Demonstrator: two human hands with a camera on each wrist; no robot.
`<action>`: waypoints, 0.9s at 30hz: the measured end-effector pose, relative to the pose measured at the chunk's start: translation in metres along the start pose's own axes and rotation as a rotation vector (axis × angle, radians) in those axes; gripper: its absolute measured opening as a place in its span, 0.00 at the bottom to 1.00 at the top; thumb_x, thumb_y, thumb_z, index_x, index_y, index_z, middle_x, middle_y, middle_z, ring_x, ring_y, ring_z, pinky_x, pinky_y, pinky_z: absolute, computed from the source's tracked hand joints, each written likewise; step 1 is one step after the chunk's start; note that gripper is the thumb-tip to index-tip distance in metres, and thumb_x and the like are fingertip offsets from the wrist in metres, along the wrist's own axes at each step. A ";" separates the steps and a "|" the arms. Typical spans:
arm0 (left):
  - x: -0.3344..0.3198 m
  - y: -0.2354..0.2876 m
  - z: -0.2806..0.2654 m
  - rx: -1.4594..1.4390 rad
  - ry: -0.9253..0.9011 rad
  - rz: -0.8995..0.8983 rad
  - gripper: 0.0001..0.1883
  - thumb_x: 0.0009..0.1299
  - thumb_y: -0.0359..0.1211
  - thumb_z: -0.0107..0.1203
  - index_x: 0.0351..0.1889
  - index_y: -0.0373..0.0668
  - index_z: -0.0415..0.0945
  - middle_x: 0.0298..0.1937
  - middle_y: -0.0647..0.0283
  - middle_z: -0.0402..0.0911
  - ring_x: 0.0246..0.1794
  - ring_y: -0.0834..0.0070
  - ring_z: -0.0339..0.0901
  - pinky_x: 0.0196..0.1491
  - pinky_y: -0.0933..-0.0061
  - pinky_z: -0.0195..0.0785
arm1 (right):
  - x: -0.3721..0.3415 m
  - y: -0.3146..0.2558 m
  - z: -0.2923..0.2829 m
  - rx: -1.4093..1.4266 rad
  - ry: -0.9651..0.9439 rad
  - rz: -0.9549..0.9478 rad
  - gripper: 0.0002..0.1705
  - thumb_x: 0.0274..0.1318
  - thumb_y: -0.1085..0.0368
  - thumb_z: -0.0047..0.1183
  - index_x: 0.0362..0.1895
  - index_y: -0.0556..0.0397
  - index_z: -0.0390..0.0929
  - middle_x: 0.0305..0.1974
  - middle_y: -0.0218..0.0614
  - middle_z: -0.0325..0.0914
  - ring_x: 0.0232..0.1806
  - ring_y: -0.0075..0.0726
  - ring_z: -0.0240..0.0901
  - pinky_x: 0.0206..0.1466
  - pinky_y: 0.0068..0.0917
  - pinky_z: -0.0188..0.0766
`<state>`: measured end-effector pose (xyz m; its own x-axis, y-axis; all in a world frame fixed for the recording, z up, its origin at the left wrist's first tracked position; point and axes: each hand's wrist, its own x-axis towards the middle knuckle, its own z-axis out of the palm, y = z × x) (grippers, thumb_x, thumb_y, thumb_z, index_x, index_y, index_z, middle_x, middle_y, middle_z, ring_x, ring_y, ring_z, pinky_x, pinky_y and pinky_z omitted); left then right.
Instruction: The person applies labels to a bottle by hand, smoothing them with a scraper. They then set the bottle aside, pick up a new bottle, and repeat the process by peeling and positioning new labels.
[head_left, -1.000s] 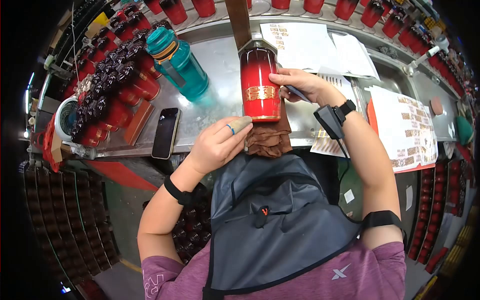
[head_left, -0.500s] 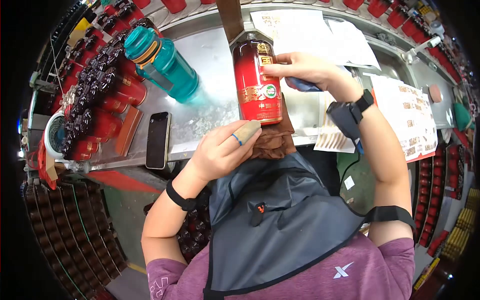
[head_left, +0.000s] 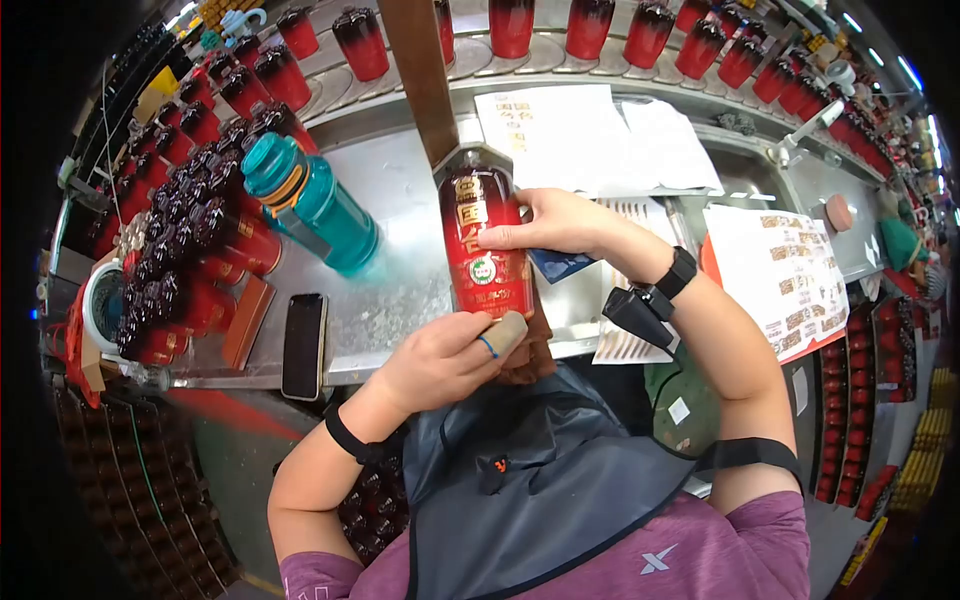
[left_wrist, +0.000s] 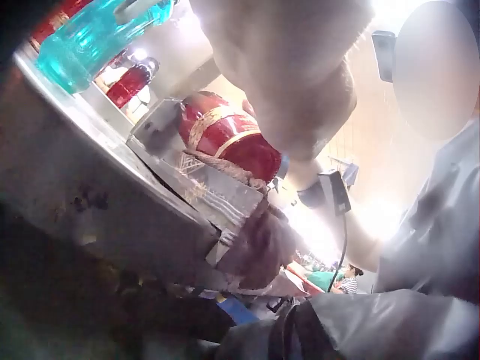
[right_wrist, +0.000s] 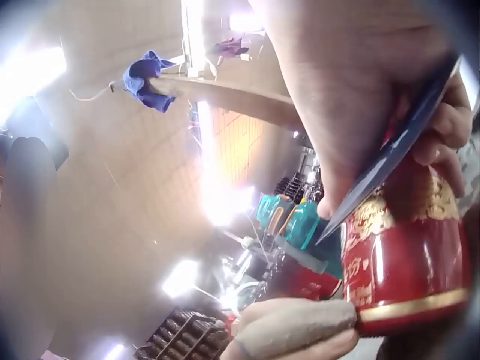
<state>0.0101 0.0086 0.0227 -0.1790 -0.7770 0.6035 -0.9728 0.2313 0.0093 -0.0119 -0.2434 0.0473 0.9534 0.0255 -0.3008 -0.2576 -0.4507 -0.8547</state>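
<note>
A glossy bottle (head_left: 490, 255), dark at the top and red below, lies in the head view with gold characters and a round green-white emblem facing up. My right hand (head_left: 560, 225) grips its right side, thumb across the front. A flat dark-blue scraper-like blade (right_wrist: 394, 157) is tucked in that same hand. My left hand (head_left: 440, 362) holds the bottle's gold-rimmed base, a beige finger cot (head_left: 508, 335) on one finger; its thumb is hidden. Under the bottle is a brown cloth (head_left: 530, 362), and the bottle's far end is at a metal rest (head_left: 470, 150).
A teal water bottle (head_left: 325, 215) and a phone (head_left: 304, 345) are on the metal table to the left, beside crowded red bottles (head_left: 215, 225). Printed decal sheets (head_left: 780, 270) and white papers (head_left: 560, 130) lie right. A brown post (head_left: 415, 80) rises behind; more bottles line a conveyor.
The bottle has turned about its length, bringing the gold characters and emblem from hidden to facing up. My right thumb has shifted over its front; the head view has tilted upward.
</note>
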 end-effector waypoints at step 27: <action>-0.037 0.019 0.038 0.014 0.103 -0.379 0.22 0.59 0.27 0.57 0.54 0.42 0.80 0.63 0.53 0.72 0.65 0.50 0.65 0.65 0.48 0.66 | -0.065 0.158 -0.180 -1.165 0.458 0.226 0.10 0.47 0.61 0.57 0.29 0.52 0.87 0.31 0.43 0.82 0.36 0.50 0.80 0.41 0.42 0.77</action>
<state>-0.0074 0.0198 -0.0294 0.2084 -0.7425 0.6366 -0.9692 -0.0694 0.2363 -0.0859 -0.4770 0.0079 0.9332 -0.3588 -0.0189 -0.3527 -0.9249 0.1423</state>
